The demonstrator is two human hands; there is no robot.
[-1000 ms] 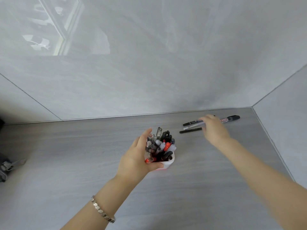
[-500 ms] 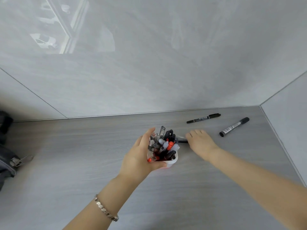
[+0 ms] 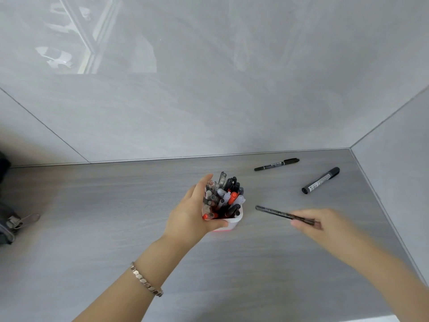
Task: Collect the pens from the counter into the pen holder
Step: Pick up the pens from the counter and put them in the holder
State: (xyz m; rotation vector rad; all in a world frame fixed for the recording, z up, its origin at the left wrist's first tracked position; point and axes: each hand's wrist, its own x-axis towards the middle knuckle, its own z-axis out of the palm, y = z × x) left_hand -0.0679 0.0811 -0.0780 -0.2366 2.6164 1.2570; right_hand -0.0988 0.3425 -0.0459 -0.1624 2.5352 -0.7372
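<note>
A: Largest items first. Room?
B: Glossy grey wall panels point(image 3: 209, 89), two meeting in a corner at right, a window reflected at upper left. Below them, one grey wood-grain counter point(image 3: 92, 217), running to the walls.

A: Edge items?
B: A dark bag with metal zipper pull point(image 3: 21, 223), far left, partly out of view.

A: Hands?
B: Left hand point(image 3: 190, 217), bracelet point(image 3: 146, 280) on wrist, fingers wrapped round the pen holder point(image 3: 234, 220). Right hand point(image 3: 325, 226), blurred, fingers pinched on a thin dark pen point(image 3: 278, 213), raised just right of the holder, tip pointing at it.

A: Holder?
B: White, upright on the counter mid-frame, crowded with black, grey and orange pens.

A: Loose stock?
B: A thick black marker point(image 3: 320, 180) near the right wall; a slim black marker point(image 3: 276, 164) by the back wall. Both lie flat, well apart from the holder.
</note>
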